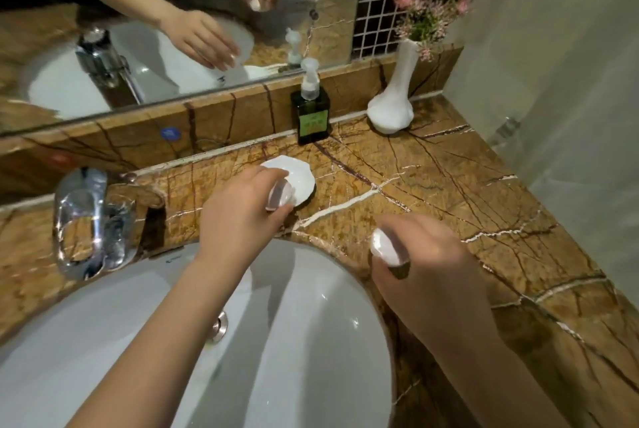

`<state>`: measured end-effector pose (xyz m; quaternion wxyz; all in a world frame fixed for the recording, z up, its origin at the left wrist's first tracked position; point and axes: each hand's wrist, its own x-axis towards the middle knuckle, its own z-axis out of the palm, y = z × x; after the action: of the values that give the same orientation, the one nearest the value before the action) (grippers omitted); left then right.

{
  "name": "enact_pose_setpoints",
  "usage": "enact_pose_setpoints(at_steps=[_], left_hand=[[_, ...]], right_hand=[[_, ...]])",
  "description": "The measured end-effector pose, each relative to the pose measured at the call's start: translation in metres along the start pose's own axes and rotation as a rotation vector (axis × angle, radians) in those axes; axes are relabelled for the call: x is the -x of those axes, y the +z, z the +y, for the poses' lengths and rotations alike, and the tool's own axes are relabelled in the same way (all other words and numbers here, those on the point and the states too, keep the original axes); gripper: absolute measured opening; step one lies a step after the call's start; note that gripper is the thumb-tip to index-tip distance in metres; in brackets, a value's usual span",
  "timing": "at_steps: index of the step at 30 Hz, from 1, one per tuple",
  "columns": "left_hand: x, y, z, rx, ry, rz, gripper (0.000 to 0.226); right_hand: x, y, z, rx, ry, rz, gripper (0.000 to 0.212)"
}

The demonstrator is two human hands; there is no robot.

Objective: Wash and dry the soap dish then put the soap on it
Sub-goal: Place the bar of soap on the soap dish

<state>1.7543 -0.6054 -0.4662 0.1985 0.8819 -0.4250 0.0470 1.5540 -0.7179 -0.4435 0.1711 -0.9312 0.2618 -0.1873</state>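
Observation:
A white, wavy-edged soap dish lies on the brown marble counter behind the basin. My left hand reaches across the basin and grips the dish's near edge, hiding part of it. To the right, over the counter beside the basin's rim, my right hand is closed around a small white oval soap, which pokes out between thumb and fingers. The picture is slightly blurred.
The white basin with its drain fills the lower left, and a chrome tap stands at its left. A green pump bottle and a white vase of pink flowers stand by the mirror. A wall bounds the right.

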Motion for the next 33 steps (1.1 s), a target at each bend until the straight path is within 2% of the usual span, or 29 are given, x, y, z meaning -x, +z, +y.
enact_pose_setpoints(at_steps=[5,9,13,19,25,33], left_hand=[[-0.013,0.015,-0.002,-0.02,-0.07,-0.018,0.041],[-0.021,0.026,-0.002,-0.026,-0.14,-0.013,0.044],[-0.03,0.032,-0.003,-0.037,-0.147,-0.016,0.049],[-0.037,0.034,-0.003,-0.117,-0.125,-0.052,0.039],[-0.039,0.033,-0.004,-0.137,-0.128,-0.105,0.053],[-0.023,0.006,-0.018,-0.116,-0.145,-0.013,0.049]], right_hand=[[-0.021,0.013,-0.004,-0.027,0.017,-0.132,0.047],[-0.039,0.019,-0.003,-0.05,-0.037,-0.192,0.048],[-0.055,0.02,-0.001,-0.078,-0.074,-0.192,0.048],[-0.067,0.025,0.0,-0.106,-0.112,-0.202,0.045],[-0.075,0.034,0.003,-0.123,-0.134,-0.167,0.045],[-0.09,0.05,0.0,-0.172,-0.142,-0.154,0.047]])
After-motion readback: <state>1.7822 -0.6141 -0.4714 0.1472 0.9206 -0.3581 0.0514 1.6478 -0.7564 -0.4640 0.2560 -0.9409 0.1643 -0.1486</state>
